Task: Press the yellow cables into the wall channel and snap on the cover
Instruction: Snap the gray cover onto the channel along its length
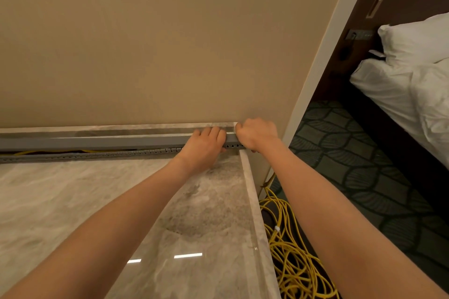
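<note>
A long grey cover point(97, 142) lies along the top of a slotted grey wall channel point(102, 154) at the back of a marble counter point(73, 201). At its right end, both hands press on it: my left hand point(202, 147) with fingers curled over the cover's top, my right hand point(257, 133) gripping the very end. Further left the cover sits raised, and yellow cables point(48, 152) show in the gap under it. More yellow cable point(291, 257) lies in a loose tangle on the floor to the right of the counter.
A beige wall point(170, 43) rises behind the channel. The counter ends at a marble edge point(252, 201) on the right. Beyond it lie patterned dark carpet point(352, 165), a bed with white linen point(413, 94) and a wall socket panel point(359, 34).
</note>
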Tool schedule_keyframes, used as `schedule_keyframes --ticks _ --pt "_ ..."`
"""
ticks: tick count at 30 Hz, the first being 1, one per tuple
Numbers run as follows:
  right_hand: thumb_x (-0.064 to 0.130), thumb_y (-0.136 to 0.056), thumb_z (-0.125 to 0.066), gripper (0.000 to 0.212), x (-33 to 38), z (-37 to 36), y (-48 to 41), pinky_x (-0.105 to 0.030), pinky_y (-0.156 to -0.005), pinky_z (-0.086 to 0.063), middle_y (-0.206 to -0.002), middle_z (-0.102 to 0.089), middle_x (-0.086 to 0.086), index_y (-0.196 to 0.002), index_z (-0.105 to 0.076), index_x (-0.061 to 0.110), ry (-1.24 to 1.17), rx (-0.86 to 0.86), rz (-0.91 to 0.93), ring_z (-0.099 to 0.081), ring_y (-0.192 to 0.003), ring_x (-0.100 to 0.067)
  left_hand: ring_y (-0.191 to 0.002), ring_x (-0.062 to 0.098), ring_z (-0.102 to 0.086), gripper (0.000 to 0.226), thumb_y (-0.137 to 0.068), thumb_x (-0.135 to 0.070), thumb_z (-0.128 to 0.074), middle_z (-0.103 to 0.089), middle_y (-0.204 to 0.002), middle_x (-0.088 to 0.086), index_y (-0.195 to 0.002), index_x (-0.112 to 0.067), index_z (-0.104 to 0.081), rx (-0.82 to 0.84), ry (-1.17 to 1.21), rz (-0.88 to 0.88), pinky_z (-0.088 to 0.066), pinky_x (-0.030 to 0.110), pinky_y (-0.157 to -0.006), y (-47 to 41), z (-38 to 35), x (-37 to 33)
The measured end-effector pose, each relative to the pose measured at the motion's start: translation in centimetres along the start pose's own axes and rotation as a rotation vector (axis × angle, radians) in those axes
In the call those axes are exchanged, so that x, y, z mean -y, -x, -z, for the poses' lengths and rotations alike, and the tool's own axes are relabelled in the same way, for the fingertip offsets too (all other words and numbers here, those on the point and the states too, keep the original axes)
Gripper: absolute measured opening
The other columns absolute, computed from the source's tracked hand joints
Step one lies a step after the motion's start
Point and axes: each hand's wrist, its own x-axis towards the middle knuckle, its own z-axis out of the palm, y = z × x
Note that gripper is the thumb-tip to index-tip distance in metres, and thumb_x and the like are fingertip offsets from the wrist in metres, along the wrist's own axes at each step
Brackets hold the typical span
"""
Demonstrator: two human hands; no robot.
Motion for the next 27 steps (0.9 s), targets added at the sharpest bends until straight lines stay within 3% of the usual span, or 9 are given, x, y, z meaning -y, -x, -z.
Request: schedule_keyframes --ticks 4,7,9,11,14,19,21,24,27 --pt "0.026 -0.098 -0.026 0.044 0.0 -0.1 0.2 -0.031 -0.073 -0.038 -0.107 -0.067 -0.017 -0.100 -0.064 0.004 0.031 -0.024 0.024 -0.061 -0.099 -0.033 -0.065 0.024 -0.066 0.036 -0.078 -0.034 -0.060 -0.065 -0.079 0.008 -0.095 -0.005 -0.046 0.029 0.008 -0.023 -0.050 0.029 -0.053 0.1 0.6 -0.1" --pt "0.026 -0.098 -0.025 0.045 -0.1 0.2 0.1 -0.030 -0.072 -0.036 -0.106 -0.068 -0.018 -0.099 -0.064 0.004 0.022 -0.015 0.024 -0.062 -0.097 -0.033 -0.100 0.031 -0.060 0.032 -0.094 -0.029 -0.044 -0.059 -0.112 0.012 -0.115 -0.005 -0.048 0.311 0.244 0.056 -0.047 0.037 -0.078 -0.6 2.5 0.7" --pt "0.026 -0.098 -0.024 0.046 -0.1 0.0 0.3 -0.031 -0.073 -0.036 -0.108 -0.066 -0.019 -0.100 -0.063 0.003 0.017 -0.023 0.030 -0.060 -0.098 -0.034 -0.097 0.031 -0.061 0.034 -0.089 -0.033 -0.052 -0.063 -0.111 0.012 -0.113 -0.009 -0.052 0.527 0.377 0.171 -0.046 0.034 -0.076 -1.0 3.6 2.7" --pt "0.025 -0.099 -0.024 0.045 0.0 0.2 0.7 -0.032 -0.075 -0.037 -0.112 -0.064 -0.019 -0.103 -0.063 0.002 0.019 -0.022 0.035 -0.059 -0.102 -0.035 -0.083 0.027 -0.059 0.037 -0.083 -0.041 -0.057 -0.067 -0.099 0.009 -0.104 -0.012 -0.061 0.622 0.362 0.272 -0.045 0.031 -0.068 -0.6 4.1 4.3" --pt "0.020 -0.099 -0.025 0.042 0.9 1.0 0.7 -0.033 -0.075 -0.038 -0.118 -0.062 -0.019 -0.109 -0.062 0.003 0.048 -0.006 0.072 -0.057 -0.107 -0.034 -0.079 0.026 -0.058 0.038 -0.080 -0.044 -0.056 -0.064 -0.088 0.008 -0.099 -0.012 -0.066 0.589 0.274 0.301 -0.048 0.031 -0.069 -0.1 3.5 4.2" --pt "0.026 -0.101 -0.026 0.045 5.1 0.4 1.1 -0.035 -0.088 -0.044 -0.124 -0.058 -0.023 -0.113 -0.060 0.000 -0.082 0.109 0.129 -0.056 -0.111 -0.035 -0.093 0.031 -0.066 0.036 -0.086 -0.041 -0.050 -0.069 -0.102 0.011 -0.101 -0.011 -0.064 0.484 0.156 0.298 -0.050 0.035 -0.075 0.2 2.8 3.5" --pt "0.027 -0.100 -0.025 0.045 5.7 0.0 0.5 -0.033 -0.081 -0.042 -0.121 -0.060 -0.022 -0.103 -0.062 0.001 -0.140 0.180 0.098 -0.058 -0.104 -0.035 -0.095 0.031 -0.065 0.038 -0.088 -0.041 -0.049 -0.069 -0.104 0.011 -0.108 -0.012 -0.062 0.450 0.146 0.279 -0.050 0.036 -0.077 0.5 2.8 3.5" --pt "0.025 -0.099 -0.026 0.041 5.7 0.0 -0.5 -0.029 -0.059 -0.044 -0.092 -0.061 -0.020 -0.072 -0.053 0.010 -0.211 0.296 0.062 -0.057 -0.064 -0.027 -0.106 0.029 -0.062 0.051 -0.088 -0.047 -0.051 -0.065 -0.119 0.007 -0.131 -0.020 -0.048 0.475 0.338 0.202 -0.050 0.037 -0.085 0.7 3.1 4.3" --pt "0.021 -0.099 -0.026 0.040 5.6 0.1 -0.8 -0.032 -0.054 -0.049 -0.068 -0.056 -0.014 -0.073 -0.052 0.006 -0.292 0.371 0.028 -0.054 -0.050 -0.024 -0.119 0.024 -0.054 0.053 -0.092 -0.045 -0.049 -0.054 -0.135 0.004 -0.139 -0.020 -0.039 0.514 0.572 0.162 -0.046 0.036 -0.096 1.1 3.6 4.8"
